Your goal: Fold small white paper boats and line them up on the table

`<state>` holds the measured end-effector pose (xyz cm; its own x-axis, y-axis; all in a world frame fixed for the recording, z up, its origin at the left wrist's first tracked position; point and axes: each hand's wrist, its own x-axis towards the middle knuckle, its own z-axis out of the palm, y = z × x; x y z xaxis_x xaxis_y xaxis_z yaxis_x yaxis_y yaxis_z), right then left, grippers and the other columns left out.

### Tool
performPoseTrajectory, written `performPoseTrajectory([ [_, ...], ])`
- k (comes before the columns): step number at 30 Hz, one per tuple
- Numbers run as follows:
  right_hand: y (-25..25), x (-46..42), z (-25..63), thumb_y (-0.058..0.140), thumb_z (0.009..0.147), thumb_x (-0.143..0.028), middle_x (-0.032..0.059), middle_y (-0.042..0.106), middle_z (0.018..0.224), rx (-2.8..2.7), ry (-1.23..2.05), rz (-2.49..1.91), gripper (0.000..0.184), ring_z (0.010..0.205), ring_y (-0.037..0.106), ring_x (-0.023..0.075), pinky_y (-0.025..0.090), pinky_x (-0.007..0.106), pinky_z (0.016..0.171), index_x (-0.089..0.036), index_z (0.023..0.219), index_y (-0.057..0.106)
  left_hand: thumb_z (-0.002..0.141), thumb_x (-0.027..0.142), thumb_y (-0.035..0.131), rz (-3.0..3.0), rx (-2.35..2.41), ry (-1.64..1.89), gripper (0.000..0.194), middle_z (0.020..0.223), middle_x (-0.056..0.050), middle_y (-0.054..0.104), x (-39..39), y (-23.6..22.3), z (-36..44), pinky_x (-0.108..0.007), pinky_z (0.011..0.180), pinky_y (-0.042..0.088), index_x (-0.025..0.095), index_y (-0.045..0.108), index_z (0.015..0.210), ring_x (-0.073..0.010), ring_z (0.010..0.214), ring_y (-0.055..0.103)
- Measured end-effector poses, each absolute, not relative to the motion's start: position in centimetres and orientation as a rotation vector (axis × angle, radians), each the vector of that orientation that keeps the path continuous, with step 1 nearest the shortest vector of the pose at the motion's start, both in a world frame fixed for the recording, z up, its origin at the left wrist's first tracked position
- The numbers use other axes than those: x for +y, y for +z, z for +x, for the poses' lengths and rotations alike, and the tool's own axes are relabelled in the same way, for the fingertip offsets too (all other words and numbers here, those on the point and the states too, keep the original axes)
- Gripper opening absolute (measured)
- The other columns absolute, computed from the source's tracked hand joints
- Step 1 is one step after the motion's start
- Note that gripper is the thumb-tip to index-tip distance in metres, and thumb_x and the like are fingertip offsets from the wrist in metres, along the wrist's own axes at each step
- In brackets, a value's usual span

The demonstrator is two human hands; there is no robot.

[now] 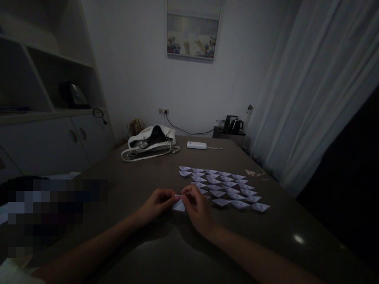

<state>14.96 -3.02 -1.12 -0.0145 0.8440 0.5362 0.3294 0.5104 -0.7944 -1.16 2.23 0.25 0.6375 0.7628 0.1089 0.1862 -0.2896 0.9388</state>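
Both hands meet over the table around a small piece of folded white paper (pixel 179 206). My left hand (pixel 158 202) pinches its upper left edge between thumb and forefinger. On the other side, my right hand (pixel 197 207) grips the upper right edge with its fingertips. The lower part of the paper shows between the thumbs; the fingers cover the top. Just beyond and right of my right hand, several folded paper boats (pixel 227 184) stand in rows, a few of them partly hidden by that hand.
A white handbag (pixel 152 142) lies at the table's far left, and a white power bank (pixel 196 145) with a short cable lies to its right. Behind the brown table (pixel 142 173) stands a low cabinet with a kettle (pixel 236 125). A curtain (pixel 296 86) hangs along the right.
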Motion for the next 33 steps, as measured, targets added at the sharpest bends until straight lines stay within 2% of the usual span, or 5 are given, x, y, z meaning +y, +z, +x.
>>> performPoseTrajectory([
  [6, -1.71, -2.35, 15.26, 0.042, 0.091, -0.032, -0.0018, 0.049, 0.061, -1.446, 0.715, -1.090, 0.021, 0.051, 0.047, 0.0112, 0.036, 0.021, 0.047, -0.018, 0.080, 0.053, 0.078, 0.047, 0.054, 1.774, 0.828, 0.740, 0.039, 0.053, 0.005, 0.041, 2.21, 0.69, -1.20, -0.019, 0.044, 0.026, 0.013, 0.051, 0.060, -0.0084, 0.049, 0.036],
  [11, -1.62, -2.40, 15.20, 0.049, 0.087, -0.030, -0.0018, 0.050, 0.061, -1.490, 0.652, -1.140, 0.018, 0.055, 0.048, 0.0117, 0.036, 0.021, 0.049, -0.018, 0.074, 0.053, 0.077, 0.048, 0.055, 1.774, 0.839, 0.738, 0.039, 0.051, 0.005, 0.040, 2.16, 0.93, -1.24, -0.019, 0.045, 0.026, 0.013, 0.051, 0.058, -0.0085, 0.049, 0.036],
  [20, -1.38, -2.48, 15.31, 0.048, 0.087, -0.027, -0.0022, 0.048, 0.062, -1.545, 0.588, -1.110, 0.019, 0.058, 0.047, 0.0121, 0.035, 0.022, 0.053, -0.017, 0.072, 0.051, 0.076, 0.047, 0.055, 1.781, 0.831, 0.734, 0.040, 0.050, 0.005, 0.040, 2.34, 0.61, -1.21, -0.019, 0.044, 0.025, 0.013, 0.051, 0.057, -0.0082, 0.048, 0.035],
  [33, -1.10, -2.58, 15.25, 0.048, 0.086, -0.023, -0.0031, 0.045, 0.061, -1.569, 0.565, -1.118, 0.017, 0.056, 0.043, 0.0113, 0.032, 0.021, 0.051, -0.017, 0.070, 0.050, 0.076, 0.047, 0.056, 1.760, 0.820, 0.691, 0.038, 0.052, 0.004, 0.045, 2.19, 0.70, -1.31, -0.019, 0.046, 0.027, 0.013, 0.054, 0.059, -0.0091, 0.050, 0.038],
])
